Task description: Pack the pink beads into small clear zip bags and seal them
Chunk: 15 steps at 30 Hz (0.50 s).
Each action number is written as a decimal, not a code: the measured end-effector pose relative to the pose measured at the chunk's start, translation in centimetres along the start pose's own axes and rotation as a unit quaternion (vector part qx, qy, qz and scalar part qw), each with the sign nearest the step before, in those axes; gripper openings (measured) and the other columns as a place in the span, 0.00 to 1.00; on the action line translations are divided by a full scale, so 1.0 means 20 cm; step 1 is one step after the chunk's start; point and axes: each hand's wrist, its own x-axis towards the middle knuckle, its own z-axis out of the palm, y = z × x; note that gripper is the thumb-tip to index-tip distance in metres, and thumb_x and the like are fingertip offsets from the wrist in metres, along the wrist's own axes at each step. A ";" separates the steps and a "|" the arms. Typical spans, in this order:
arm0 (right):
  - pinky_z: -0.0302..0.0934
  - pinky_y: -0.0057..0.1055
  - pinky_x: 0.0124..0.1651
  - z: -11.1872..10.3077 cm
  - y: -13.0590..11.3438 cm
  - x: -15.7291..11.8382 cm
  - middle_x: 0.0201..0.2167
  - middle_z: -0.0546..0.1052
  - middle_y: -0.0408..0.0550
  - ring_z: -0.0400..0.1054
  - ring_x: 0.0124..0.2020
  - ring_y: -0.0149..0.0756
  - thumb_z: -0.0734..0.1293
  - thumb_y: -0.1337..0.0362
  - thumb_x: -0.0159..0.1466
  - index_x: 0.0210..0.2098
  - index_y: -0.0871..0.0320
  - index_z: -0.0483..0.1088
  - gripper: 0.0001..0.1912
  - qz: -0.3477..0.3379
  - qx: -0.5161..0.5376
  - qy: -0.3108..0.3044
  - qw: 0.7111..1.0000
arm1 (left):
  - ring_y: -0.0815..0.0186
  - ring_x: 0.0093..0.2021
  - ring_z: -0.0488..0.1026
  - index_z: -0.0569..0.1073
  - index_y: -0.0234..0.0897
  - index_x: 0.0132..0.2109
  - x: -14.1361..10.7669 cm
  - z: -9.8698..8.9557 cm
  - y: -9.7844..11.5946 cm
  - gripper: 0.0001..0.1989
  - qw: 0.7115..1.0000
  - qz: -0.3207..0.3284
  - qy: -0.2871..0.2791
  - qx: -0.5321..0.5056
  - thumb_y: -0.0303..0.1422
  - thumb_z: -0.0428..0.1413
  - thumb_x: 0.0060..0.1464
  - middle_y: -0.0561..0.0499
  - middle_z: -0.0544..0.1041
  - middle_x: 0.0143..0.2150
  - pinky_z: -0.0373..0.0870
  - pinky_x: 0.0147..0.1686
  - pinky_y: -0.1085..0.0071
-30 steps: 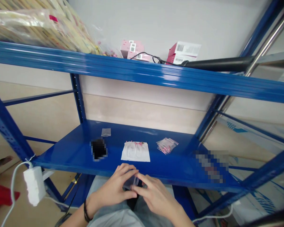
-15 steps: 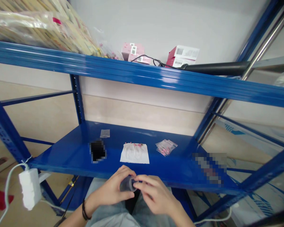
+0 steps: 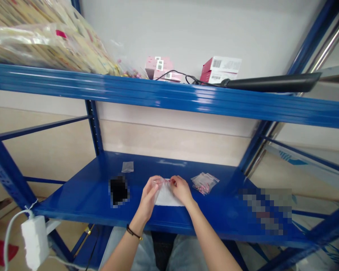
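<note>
My left hand (image 3: 149,194) is closed around a small clear plastic bag (image 3: 157,184), which hangs over the left part of a white sheet of paper (image 3: 169,198). At the sheet's far edge, my right hand (image 3: 182,188) has its fingertips pinched together by some tiny pink pieces (image 3: 167,180). Whether a piece is between those fingertips is too small to tell. To the right of this hand lies a pile of small clear bags (image 3: 205,183) with pink pieces inside. Another flat clear bag (image 3: 127,166) rests further back on the left.
The blue shelf board (image 3: 81,195) bears these things, with a blurred-out black object (image 3: 119,191) on its left. Above runs a blue shelf beam (image 3: 124,90), with pink boxes (image 3: 159,67) and a black tube (image 3: 268,82) behind it. A white power strip (image 3: 35,241) hangs at left.
Both hands have moved forward from the shelf's front edge to the white paper. The clear bag has come along in my left hand, and my right fingers have left its mouth.
</note>
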 end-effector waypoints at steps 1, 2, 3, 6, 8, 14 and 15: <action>0.60 0.27 0.40 0.01 -0.01 -0.01 0.33 0.76 0.47 0.71 0.36 0.36 0.63 0.72 0.63 0.35 0.56 0.74 0.09 0.001 -0.017 -0.005 1.000 | 0.52 0.52 0.73 0.76 0.37 0.50 -0.01 -0.01 -0.02 0.21 1.000 -0.007 -0.002 0.019 0.45 0.64 0.54 0.42 0.77 0.50 0.66 0.54 0.60; 0.60 0.27 0.40 0.02 -0.02 -0.02 0.34 0.76 0.47 0.71 0.37 0.37 0.63 0.71 0.64 0.35 0.56 0.74 0.08 0.002 -0.045 -0.012 0.999 | 0.51 0.54 0.72 0.76 0.37 0.49 -0.03 -0.02 -0.03 0.21 0.999 -0.010 -0.005 0.038 0.45 0.64 0.54 0.42 0.78 0.50 0.65 0.55 0.60; 0.59 0.27 0.41 0.03 -0.02 -0.02 0.36 0.76 0.48 0.70 0.39 0.37 0.63 0.71 0.65 0.36 0.56 0.73 0.08 0.002 -0.080 -0.021 0.997 | 0.50 0.55 0.71 0.77 0.37 0.49 -0.04 -0.02 -0.04 0.20 0.998 -0.010 -0.009 0.055 0.45 0.64 0.54 0.42 0.77 0.51 0.64 0.57 0.59; 0.59 0.27 0.43 0.03 -0.03 -0.02 0.40 0.75 0.49 0.69 0.42 0.37 0.61 0.68 0.68 0.38 0.56 0.72 0.08 -0.002 -0.169 -0.049 0.984 | 0.50 0.58 0.70 0.76 0.38 0.50 -0.07 -0.01 -0.04 0.19 0.995 -0.001 -0.041 0.087 0.44 0.62 0.56 0.43 0.77 0.53 0.62 0.59 0.59; 0.59 0.28 0.44 0.02 -0.04 -0.02 0.41 0.75 0.50 0.69 0.44 0.38 0.61 0.67 0.69 0.39 0.55 0.72 0.08 -0.007 -0.180 -0.055 0.982 | 0.51 0.57 0.71 0.76 0.38 0.51 -0.07 -0.01 -0.04 0.19 0.994 0.003 -0.052 0.096 0.43 0.62 0.57 0.43 0.78 0.53 0.62 0.59 0.60; 0.60 0.28 0.45 0.03 -0.05 0.00 0.41 0.75 0.49 0.69 0.45 0.39 0.61 0.68 0.70 0.38 0.56 0.72 0.08 -0.022 -0.196 -0.065 0.978 | 0.51 0.58 0.70 0.77 0.37 0.50 -0.06 -0.02 -0.06 0.17 0.996 -0.009 -0.021 0.087 0.42 0.61 0.58 0.43 0.78 0.53 0.62 0.59 0.61; 0.60 0.28 0.45 0.03 -0.05 0.00 0.41 0.75 0.49 0.69 0.45 0.39 0.61 0.68 0.70 0.38 0.56 0.72 0.09 -0.023 -0.198 -0.066 0.978 | 0.50 0.59 0.70 0.77 0.37 0.50 -0.05 -0.02 -0.06 0.17 0.996 -0.010 -0.023 0.084 0.42 0.61 0.59 0.42 0.78 0.53 0.62 0.59 0.61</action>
